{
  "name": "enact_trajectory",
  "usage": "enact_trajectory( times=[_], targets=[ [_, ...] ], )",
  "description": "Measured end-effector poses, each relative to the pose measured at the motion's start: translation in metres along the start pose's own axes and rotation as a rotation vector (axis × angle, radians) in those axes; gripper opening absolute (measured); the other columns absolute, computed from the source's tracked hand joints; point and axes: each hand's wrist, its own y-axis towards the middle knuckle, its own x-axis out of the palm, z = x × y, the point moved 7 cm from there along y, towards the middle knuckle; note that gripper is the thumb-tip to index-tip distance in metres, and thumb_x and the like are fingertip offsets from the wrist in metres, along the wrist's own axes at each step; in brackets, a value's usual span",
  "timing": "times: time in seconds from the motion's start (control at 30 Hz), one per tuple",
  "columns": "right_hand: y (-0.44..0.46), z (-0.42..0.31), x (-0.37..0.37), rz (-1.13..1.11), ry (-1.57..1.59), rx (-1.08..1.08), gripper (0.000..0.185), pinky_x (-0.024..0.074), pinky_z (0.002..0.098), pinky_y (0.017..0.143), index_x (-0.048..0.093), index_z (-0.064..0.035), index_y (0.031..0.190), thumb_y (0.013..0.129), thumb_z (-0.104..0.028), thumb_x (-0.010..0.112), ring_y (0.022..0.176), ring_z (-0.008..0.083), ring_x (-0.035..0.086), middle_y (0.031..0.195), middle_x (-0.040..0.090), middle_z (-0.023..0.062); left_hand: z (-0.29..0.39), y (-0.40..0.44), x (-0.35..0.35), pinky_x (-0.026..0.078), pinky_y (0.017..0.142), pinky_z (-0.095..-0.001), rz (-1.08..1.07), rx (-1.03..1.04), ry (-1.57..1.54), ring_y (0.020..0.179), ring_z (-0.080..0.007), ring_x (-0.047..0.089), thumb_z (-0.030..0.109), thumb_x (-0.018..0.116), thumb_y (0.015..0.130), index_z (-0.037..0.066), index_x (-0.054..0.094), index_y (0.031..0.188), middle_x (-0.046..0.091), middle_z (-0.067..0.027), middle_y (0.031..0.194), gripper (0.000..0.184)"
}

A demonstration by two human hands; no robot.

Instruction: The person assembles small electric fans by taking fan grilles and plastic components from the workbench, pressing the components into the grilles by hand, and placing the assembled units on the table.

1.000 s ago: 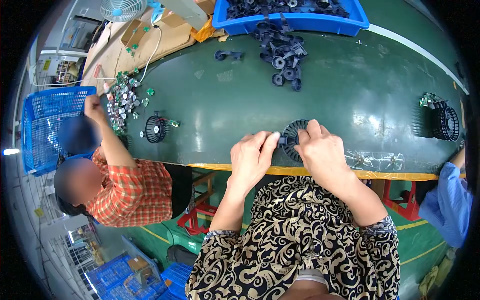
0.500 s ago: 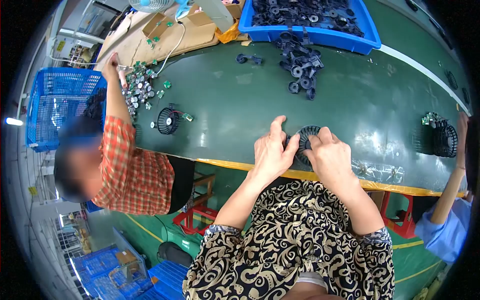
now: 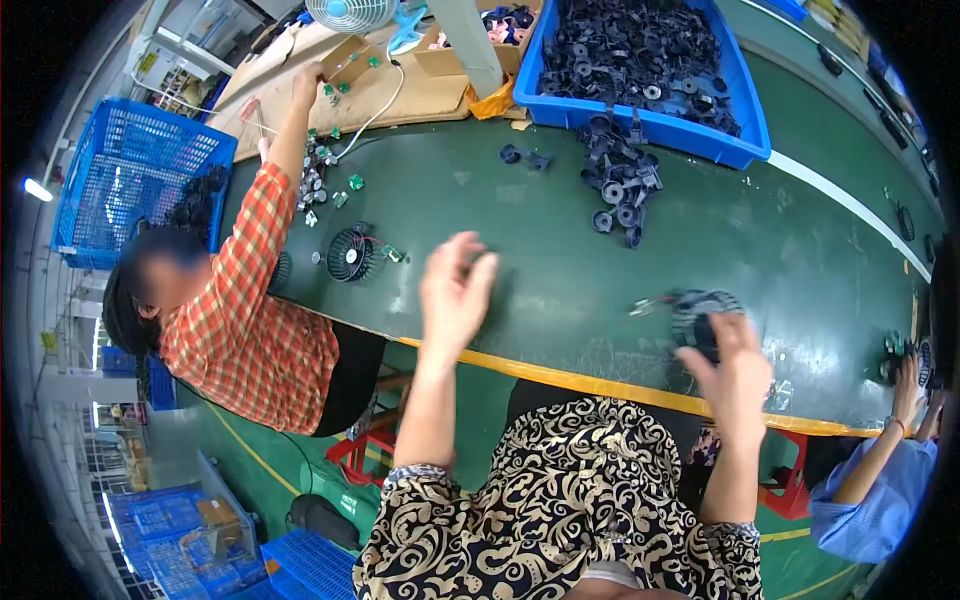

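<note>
My right hand (image 3: 738, 375) is on a black fan wheel (image 3: 708, 308) at the right of the green table; thumb and fingers are around its near side. Hand and wheel are smeared by motion. A small wired connector (image 3: 650, 303) trails from the wheel's left. My left hand (image 3: 456, 300) hovers over the table's near edge, fingers loosely apart and holding nothing. Nearest to it on the left is another black fan wheel (image 3: 352, 255) with a green circuit board (image 3: 392, 254) on wires.
A blue tray (image 3: 640, 125) heaped with black plastic parts stands at the back, with a loose pile (image 3: 620, 185) before it. At left, a co-worker in a checked shirt (image 3: 255, 290) reaches past small motors and boards (image 3: 312, 180). At right, another co-worker's hand (image 3: 908, 385) is by a fan wheel.
My hands, together on the wheel before, have parted: the right carried it rightward, the left let go and moved left. The view shifted. The left co-worker's arm reaches farther back.
</note>
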Motion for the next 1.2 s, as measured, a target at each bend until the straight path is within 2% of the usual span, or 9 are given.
enact_trajectory(
  times=[0.07, 0.23, 0.53, 0.67, 0.8, 0.83, 0.97, 1.1, 1.2],
  targets=[
    [0.007, 0.037, -0.011, 0.026, -0.131, 0.147, 0.053, 0.0569, 0.0450, 0.085, 0.070, -0.0012, 0.120, 0.080, -0.032, 0.087, 0.106, 0.0364, 0.068, 0.123, 0.068, 0.0144, 0.004, 0.012, -0.045, 0.051, 0.094, -0.0333, 0.165, 0.123, 0.336, 0.110, -0.0197, 0.061, 0.012, 0.075, 0.095, 0.001, 0.065, 0.131, 0.067, -0.0121, 0.125, 0.039],
    [0.055, 0.000, -0.039, 0.227, 0.009, -0.059, 0.027, 0.0566, 0.0435, 0.084, 0.073, -0.0005, 0.112, 0.091, -0.017, 0.078, 0.098, 0.0370, 0.071, 0.115, 0.071, 0.0154, -0.028, 0.024, -0.116, 0.043, 0.108, -0.0487, 0.468, 0.217, 0.697, 0.124, -0.0396, 0.054, 0.010, 0.074, 0.091, 0.003, 0.064, 0.129, 0.060, -0.0191, 0.134, 0.040],
    [0.163, -0.092, 0.032, 0.209, 0.075, -0.475, 0.031, 0.0576, 0.0449, 0.092, 0.071, 0.0003, 0.116, 0.086, 0.004, 0.063, 0.109, 0.0358, 0.069, 0.126, 0.068, 0.0136, -0.085, 0.035, -0.183, 0.037, 0.113, -0.0556, 0.635, 0.113, 0.919, 0.134, -0.0455, 0.044, 0.007, 0.069, 0.085, 0.006, 0.065, 0.129, 0.050, -0.0281, 0.144, 0.044],
    [0.181, -0.086, 0.055, 0.061, 0.049, -0.417, 0.035, 0.0581, 0.0469, 0.085, 0.070, -0.0005, 0.119, 0.086, 0.007, 0.060, 0.099, 0.0370, 0.069, 0.105, 0.066, 0.0183, -0.106, 0.035, -0.184, 0.036, 0.115, -0.0555, 0.557, 0.000, 0.789, 0.138, -0.0483, 0.041, 0.005, 0.068, 0.085, 0.007, 0.064, 0.131, 0.045, -0.0296, 0.149, 0.046],
    [0.156, -0.086, 0.023, 0.245, 0.246, -0.406, 0.035, 0.0556, 0.0483, 0.078, 0.067, -0.0024, 0.126, 0.092, 0.004, 0.062, 0.091, 0.0406, 0.068, 0.103, 0.065, 0.0179, -0.119, 0.030, -0.183, 0.049, 0.104, -0.0450, 0.395, -0.108, 0.548, 0.121, -0.0352, 0.061, 0.012, 0.069, 0.093, 0.006, 0.073, 0.116, 0.067, -0.0205, 0.122, 0.025],
    [0.145, -0.082, 0.018, 0.262, 0.312, -0.405, 0.043, 0.0557, 0.0456, 0.079, 0.064, -0.0050, 0.133, 0.092, 0.008, 0.060, 0.090, 0.0393, 0.069, 0.105, 0.067, 0.0183, -0.103, 0.026, -0.176, 0.053, 0.092, -0.0430, 0.416, -0.005, 0.620, 0.102, -0.0326, 0.068, 0.019, 0.070, 0.097, 0.005, 0.076, 0.107, 0.071, -0.0166, 0.102, 0.019],
    [0.090, -0.061, 0.019, 0.181, 0.574, -0.235, 0.059, 0.0569, 0.0364, 0.081, 0.057, -0.0092, 0.147, 0.092, 0.012, 0.055, 0.087, 0.0270, 0.072, 0.109, 0.073, 0.0203, -0.066, -0.001, -0.122, 0.054, 0.083, -0.0418, 0.073, -0.130, 0.411, 0.087, -0.0338, 0.069, 0.024, 0.070, 0.098, 0.003, 0.078, 0.104, 0.070, -0.0187, 0.091, 0.023],
    [0.038, -0.027, 0.053, -0.034, 0.712, 0.011, 0.062, 0.0569, 0.0319, 0.071, 0.051, -0.0113, 0.153, 0.096, 0.009, 0.058, 0.073, 0.0152, 0.068, 0.099, 0.077, 0.0140, -0.003, -0.053, -0.025, 0.053, 0.086, -0.0294, -0.291, -0.171, 0.076, 0.096, -0.0128, 0.066, 0.016, 0.072, 0.100, 0.000, 0.074, 0.118, 0.076, -0.0055, 0.105, 0.024],
    [0.015, -0.002, 0.064, -0.006, 0.696, 0.121, 0.061, 0.0566, 0.0314, 0.071, 0.051, -0.0110, 0.153, 0.095, 0.007, 0.063, 0.073, 0.0146, 0.067, 0.097, 0.077, 0.0134, 0.044, -0.084, 0.028, 0.046, 0.062, -0.0231, -0.587, -0.162, -0.044, 0.070, -0.0038, 0.054, 0.013, 0.073, 0.098, 0.005, 0.060, 0.143, 0.067, 0.0008, 0.091, 0.047]
  ],
)
